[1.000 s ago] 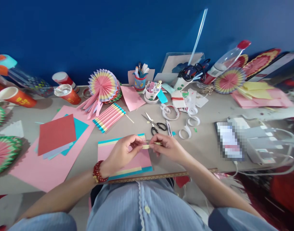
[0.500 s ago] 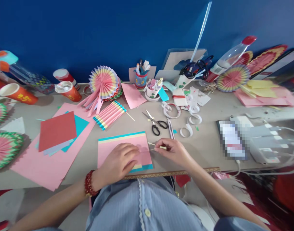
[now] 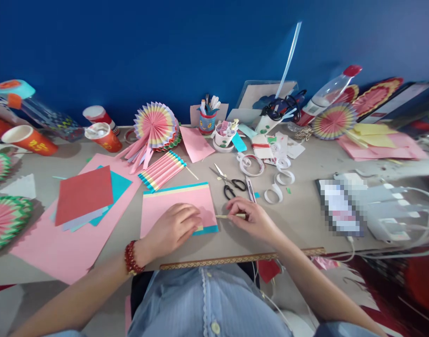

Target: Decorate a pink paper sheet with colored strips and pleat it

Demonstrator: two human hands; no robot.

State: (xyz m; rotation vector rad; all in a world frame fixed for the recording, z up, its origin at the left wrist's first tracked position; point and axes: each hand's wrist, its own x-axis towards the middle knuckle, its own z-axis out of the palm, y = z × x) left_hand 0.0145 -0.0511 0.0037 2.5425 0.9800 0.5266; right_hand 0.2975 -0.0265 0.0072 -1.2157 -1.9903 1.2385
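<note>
My left hand [image 3: 175, 227] rests on a pink sheet of paper [image 3: 193, 196] edged with blue and yellow bands, its fingers lying loosely over the lower part. At the right edge of that sheet, my right hand [image 3: 249, 217] pinches a thin pale yellow strip [image 3: 221, 216] between thumb and fingertips. The strip's left end reaches the paper's edge; I cannot tell whether it is stuck to it. Just behind the right hand lie scissors [image 3: 230, 184] with black handles, blades parted, and a utility knife [image 3: 250, 189].
A pleated pink paper piece [image 3: 163, 171] and a paper fan [image 3: 156, 124] lie behind the sheet. Stacked coloured papers [image 3: 84, 194] are left. Tape rolls [image 3: 251, 173], cups [image 3: 104, 137] and a tilted bottle [image 3: 328, 96] stand farther back. A phone [image 3: 340, 206] with cables lies right.
The pink sheet has slid away from the table's front edge and slightly left, with my left hand on it. The strip in my right hand now lines up with the sheet's edge. The view shifted slightly.
</note>
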